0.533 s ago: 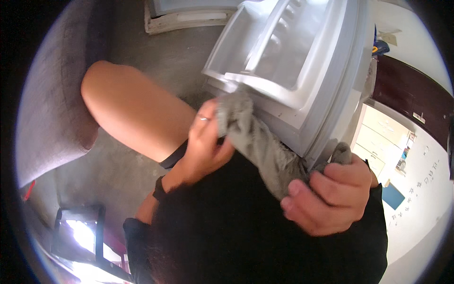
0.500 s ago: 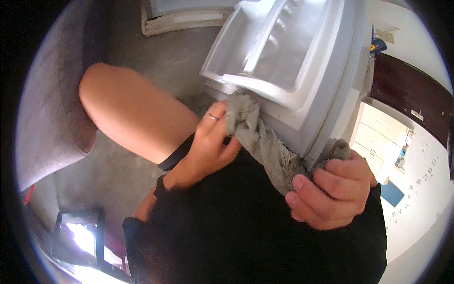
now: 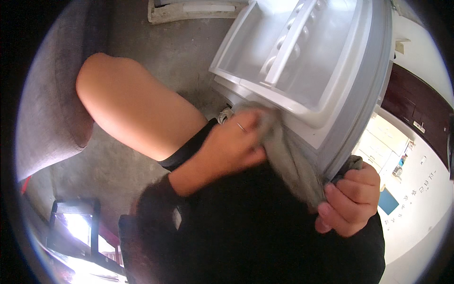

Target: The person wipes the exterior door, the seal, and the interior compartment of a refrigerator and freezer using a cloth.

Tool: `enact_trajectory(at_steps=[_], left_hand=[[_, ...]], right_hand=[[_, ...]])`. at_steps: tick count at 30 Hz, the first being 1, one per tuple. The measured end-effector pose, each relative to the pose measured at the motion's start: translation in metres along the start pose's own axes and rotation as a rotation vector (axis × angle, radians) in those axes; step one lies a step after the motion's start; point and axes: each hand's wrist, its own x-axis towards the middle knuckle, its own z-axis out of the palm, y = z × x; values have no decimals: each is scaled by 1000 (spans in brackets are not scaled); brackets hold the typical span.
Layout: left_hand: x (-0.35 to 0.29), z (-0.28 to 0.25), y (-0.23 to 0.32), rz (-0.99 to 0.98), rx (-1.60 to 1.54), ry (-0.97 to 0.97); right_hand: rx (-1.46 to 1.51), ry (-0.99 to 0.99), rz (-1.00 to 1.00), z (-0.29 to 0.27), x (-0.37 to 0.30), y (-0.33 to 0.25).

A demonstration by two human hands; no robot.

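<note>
A grey-green cloth (image 3: 294,163) stretches between my two hands along the lower edge of an open fridge door (image 3: 326,149). My left hand (image 3: 231,146), with a ring on one finger, is closed on the cloth's left part just below the white door bin (image 3: 283,97); motion smears its fingertips. At the door's bottom corner, my right hand (image 3: 352,201) has its fingers curled round the other end of the cloth. A bit of that end pokes out above the knuckles. The clear bin has a divider and round egg-like hollows.
My bare knee (image 3: 127,102) is bent at the left, beside a grey fabric surface (image 3: 52,104). A worn white-framed part (image 3: 198,14) stands on the grey concrete floor (image 3: 161,52) at the top. Dark red furniture (image 3: 418,106) and a white wall (image 3: 416,203) are at the right.
My left hand has moved right and slightly down with the cloth, now blurred. My right hand has shifted a little right. The door appears farther right in view.
</note>
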Motion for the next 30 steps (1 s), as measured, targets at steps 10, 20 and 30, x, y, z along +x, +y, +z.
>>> enact_trajectory(at_steps=[10, 20, 30], left_hand=[[24, -12, 58, 96, -307, 136], [11, -15, 32, 14, 80, 165], [8, -25, 53, -3, -153, 84]], right_hand=[[114, 39, -40, 7, 0, 13], [103, -111, 25, 0, 10, 8], [43, -37, -83, 8, 9, 11]])
